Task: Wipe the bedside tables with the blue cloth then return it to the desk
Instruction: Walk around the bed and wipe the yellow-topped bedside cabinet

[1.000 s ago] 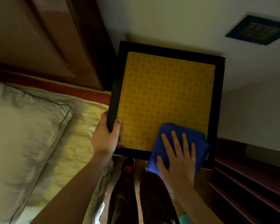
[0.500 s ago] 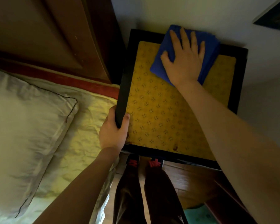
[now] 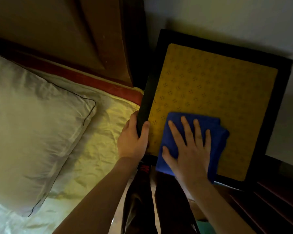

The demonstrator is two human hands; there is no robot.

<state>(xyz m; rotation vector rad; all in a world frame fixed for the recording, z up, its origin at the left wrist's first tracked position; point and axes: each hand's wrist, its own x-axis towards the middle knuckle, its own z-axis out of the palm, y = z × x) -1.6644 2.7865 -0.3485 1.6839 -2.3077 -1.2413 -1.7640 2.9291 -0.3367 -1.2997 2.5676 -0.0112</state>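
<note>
The bedside table (image 3: 277, 105) is standing against a pale plaster wall (image 3: 227, 19), right of the bed. It is showing a square top with a dark, smooth frame and an inset yellow panel (image 3: 210, 92) with rounded corners, printed with a repeating small floral motif.

The blue cloth (image 3: 216, 130) is lying folded into a thick, soft rectangle on the near left part of the yellow panel, its near edge overhanging the frame's front rim. The right hand (image 3: 189, 149) is pressing flat on top of it, palm down, with the fingers (image 3: 186, 127) spread wide and extended rather than curled; nothing is being pinched, the cloth is simply being pinned under the palm.

The left hand (image 3: 134, 137) is gripping the near left edge of the dark frame, thumb on top at the panel's border and the remaining fingers wrapped out of sight round the outer side.

To the left, a creased pale yellow sheet (image 3: 100, 141) is covering the bed, with a plump off-white pillow (image 3: 27, 125) edged in dark piping. Beyond these a polished brown wooden headboard (image 3: 57, 31) with raised panels is running along the far side. Dark trouser legs (image 3: 159, 200) are showing between the forearms; what is underfoot is too dim to make out.
</note>
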